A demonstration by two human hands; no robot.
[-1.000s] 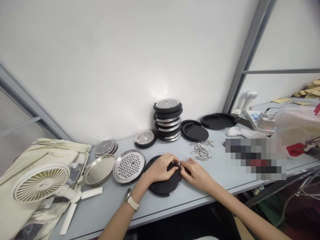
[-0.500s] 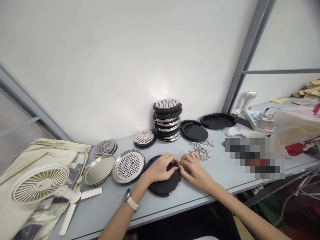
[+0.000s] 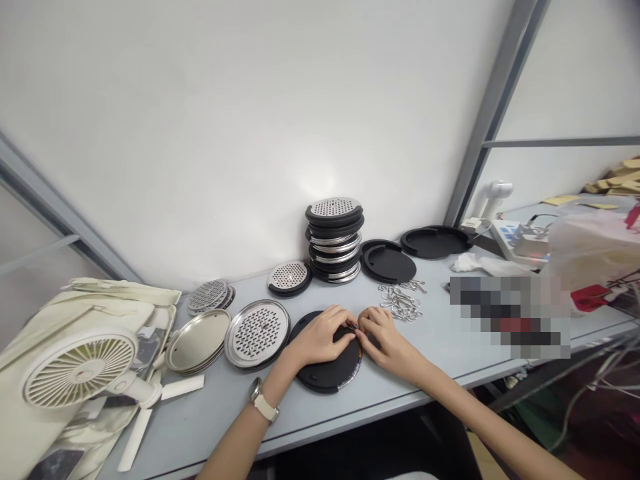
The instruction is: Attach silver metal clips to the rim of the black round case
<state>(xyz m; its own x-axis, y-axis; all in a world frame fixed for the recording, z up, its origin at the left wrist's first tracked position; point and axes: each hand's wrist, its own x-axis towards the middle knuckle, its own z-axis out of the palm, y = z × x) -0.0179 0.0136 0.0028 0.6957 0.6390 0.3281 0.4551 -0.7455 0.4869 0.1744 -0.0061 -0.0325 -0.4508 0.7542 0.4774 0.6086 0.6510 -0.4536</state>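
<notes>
A round black disc with a metal rim [image 3: 325, 373] lies flat on the grey table [image 3: 215, 413]. My left hand [image 3: 320, 337] rests on top of it, fingers curled over its far right edge. My right hand [image 3: 385, 340] meets it there, fingertips pinched on a small metal clip at the disc's edge. The clip is mostly hidden by the fingers. A pile of loose metal clips [image 3: 400, 300] lies just beyond my right hand.
A perforated steel plate [image 3: 257, 331] and plain steel plates [image 3: 197, 340] lie left of the disc. A stack of assembled discs [image 3: 335, 239], black rings [image 3: 389, 261], a white fan [image 3: 80, 373] on cloth bags, and clutter at right surround the spot.
My right hand has shifted slightly left and closer to my left hand at the disc's edge. The left hand and the disc have stayed put.
</notes>
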